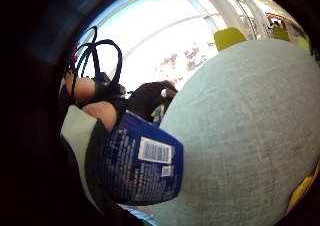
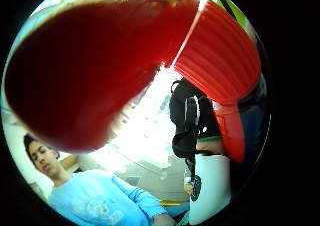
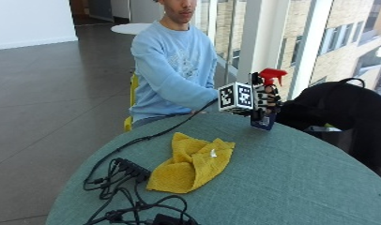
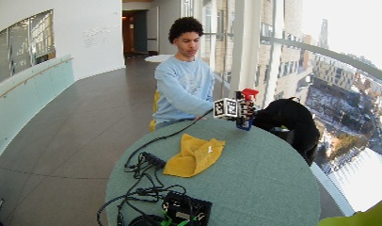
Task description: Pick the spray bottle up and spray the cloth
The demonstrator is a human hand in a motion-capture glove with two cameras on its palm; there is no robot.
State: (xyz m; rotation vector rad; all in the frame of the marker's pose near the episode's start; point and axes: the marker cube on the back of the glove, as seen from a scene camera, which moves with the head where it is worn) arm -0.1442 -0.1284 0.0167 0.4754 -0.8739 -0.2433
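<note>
Holding: right hand point(image 3: 260, 101) has its fingers point(image 1: 150, 97) curled round the bottle point(image 3: 265, 105), which looks just lifted off the desk point(image 3: 290, 183), near its far edge on the person's side.
Bottle: upright, red trigger head point(image 3: 271, 75) on top, blue labelled body point(image 1: 142, 166) below the hand; the thumb-side palm view is filled with the red head, so the palm sits high on the neck.
Cloth: yellow cloth point(image 3: 194, 161) lies crumpled near the middle of the desk, toward the edge with the cables point(image 3: 125, 180), well apart from the bottle.
Aim risk: the nozzle seems to point away from the cloth; a squeeze now would likely wet the desk or the dark bag point(image 3: 340, 110) past the far edge, not the cloth.
Range risk: spraying from where the hand is, without carrying the bottle nearer, would let the mist fall short on bare desk.
Overshoot risk: the cables and a black box point(image 4: 186, 207) lie just beyond the cloth; a spray sent past it could wet them.
Grip risk: whether a finger is on the trigger I cannot tell; if the hand must shift to reach it, the bottle could tilt or slip.
</note>
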